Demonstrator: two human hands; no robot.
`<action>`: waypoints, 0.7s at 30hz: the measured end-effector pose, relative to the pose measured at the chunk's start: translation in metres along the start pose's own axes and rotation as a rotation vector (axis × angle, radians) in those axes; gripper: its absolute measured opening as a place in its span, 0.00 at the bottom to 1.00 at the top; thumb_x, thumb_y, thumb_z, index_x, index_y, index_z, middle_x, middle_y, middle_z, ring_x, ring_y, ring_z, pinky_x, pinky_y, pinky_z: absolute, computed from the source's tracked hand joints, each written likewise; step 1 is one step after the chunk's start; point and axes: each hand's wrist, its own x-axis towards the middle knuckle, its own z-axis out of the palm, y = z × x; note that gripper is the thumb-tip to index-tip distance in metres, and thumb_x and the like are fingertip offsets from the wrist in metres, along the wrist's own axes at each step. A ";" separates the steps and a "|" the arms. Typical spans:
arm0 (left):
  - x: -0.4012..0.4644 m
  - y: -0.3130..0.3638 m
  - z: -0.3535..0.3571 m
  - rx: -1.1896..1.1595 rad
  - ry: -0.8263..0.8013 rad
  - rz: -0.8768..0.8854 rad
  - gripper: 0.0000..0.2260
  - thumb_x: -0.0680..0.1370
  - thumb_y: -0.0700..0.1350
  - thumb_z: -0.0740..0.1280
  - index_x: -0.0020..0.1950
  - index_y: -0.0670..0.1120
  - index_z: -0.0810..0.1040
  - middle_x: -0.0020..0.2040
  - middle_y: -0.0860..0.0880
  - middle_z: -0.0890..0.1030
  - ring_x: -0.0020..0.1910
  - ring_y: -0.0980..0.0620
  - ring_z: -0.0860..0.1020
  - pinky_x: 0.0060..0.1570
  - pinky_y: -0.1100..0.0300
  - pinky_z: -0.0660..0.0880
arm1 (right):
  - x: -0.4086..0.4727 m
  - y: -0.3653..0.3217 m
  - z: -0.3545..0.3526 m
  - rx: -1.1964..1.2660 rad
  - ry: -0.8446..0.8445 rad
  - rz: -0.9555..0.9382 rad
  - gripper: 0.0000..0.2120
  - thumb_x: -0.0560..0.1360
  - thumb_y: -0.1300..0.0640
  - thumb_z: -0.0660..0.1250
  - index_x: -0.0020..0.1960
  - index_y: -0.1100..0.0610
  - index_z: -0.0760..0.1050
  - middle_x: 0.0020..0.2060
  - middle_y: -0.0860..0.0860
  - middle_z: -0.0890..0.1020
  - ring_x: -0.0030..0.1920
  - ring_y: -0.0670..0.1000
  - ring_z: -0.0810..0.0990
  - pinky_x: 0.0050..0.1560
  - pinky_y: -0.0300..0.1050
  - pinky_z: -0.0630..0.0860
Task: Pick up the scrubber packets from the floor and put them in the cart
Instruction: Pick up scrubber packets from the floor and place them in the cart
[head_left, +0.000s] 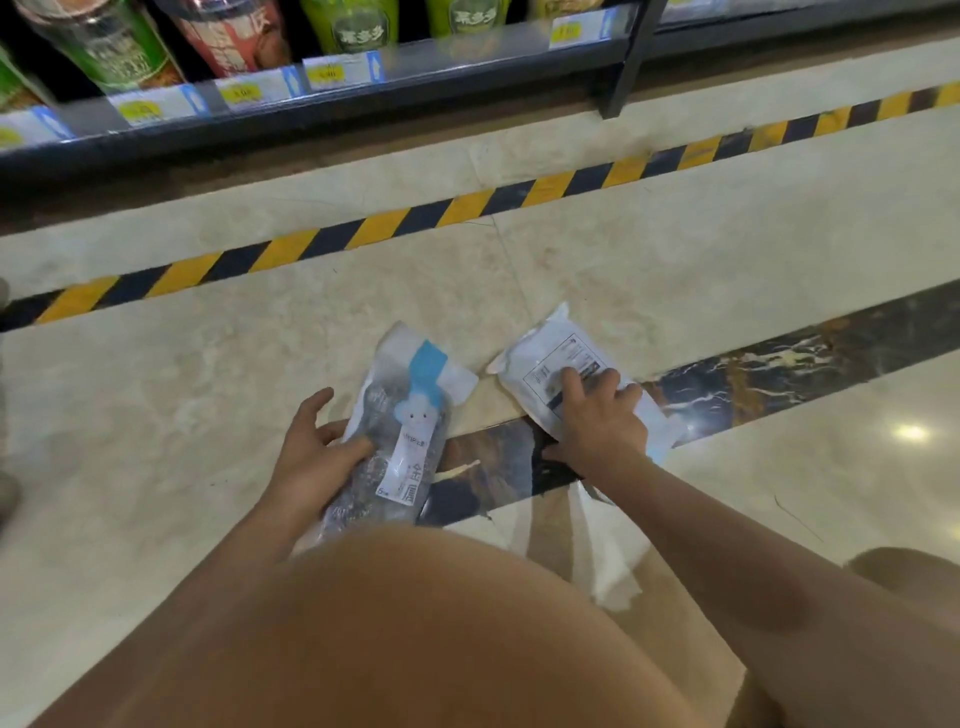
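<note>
Both on the beige tiled floor (675, 249): left hand (311, 457) pinching the clear steel-wool scrubber packet (400, 426), right hand (597, 421) fingers spread on the white face-down packet (550, 369); light, crinkly, slippery film, probably best pinched at an edge.

"5" on left packet's label (407, 464)

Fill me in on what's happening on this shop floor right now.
A person is crouched beside a store shelf, reaching down with both hands. The left hand holds the side of a clear scrubber packet with a blue tag, lying face up on the floor. The right hand presses its fingers on a second packet, label side up, lying just to the right. Both packets are still down on the tiles, and no cart is in view.
</note>
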 end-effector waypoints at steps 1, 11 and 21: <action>0.005 -0.001 -0.001 0.025 0.013 -0.012 0.31 0.78 0.36 0.71 0.78 0.53 0.65 0.58 0.44 0.82 0.44 0.48 0.83 0.38 0.56 0.78 | 0.000 0.004 -0.003 -0.017 0.041 -0.019 0.41 0.68 0.45 0.78 0.68 0.49 0.53 0.59 0.60 0.65 0.58 0.65 0.70 0.41 0.54 0.74; 0.030 -0.007 -0.008 0.261 -0.057 -0.040 0.25 0.69 0.53 0.82 0.61 0.47 0.79 0.50 0.43 0.87 0.46 0.41 0.87 0.52 0.39 0.83 | 0.019 0.047 -0.055 1.401 -0.319 0.123 0.13 0.76 0.67 0.68 0.60 0.63 0.73 0.46 0.63 0.84 0.38 0.59 0.85 0.35 0.52 0.83; 0.028 -0.011 -0.006 0.150 -0.016 0.015 0.14 0.74 0.47 0.79 0.55 0.43 0.82 0.46 0.43 0.87 0.48 0.36 0.86 0.52 0.38 0.81 | 0.013 0.034 -0.006 0.824 -0.088 0.152 0.35 0.74 0.51 0.72 0.76 0.56 0.60 0.66 0.62 0.75 0.64 0.64 0.76 0.63 0.55 0.75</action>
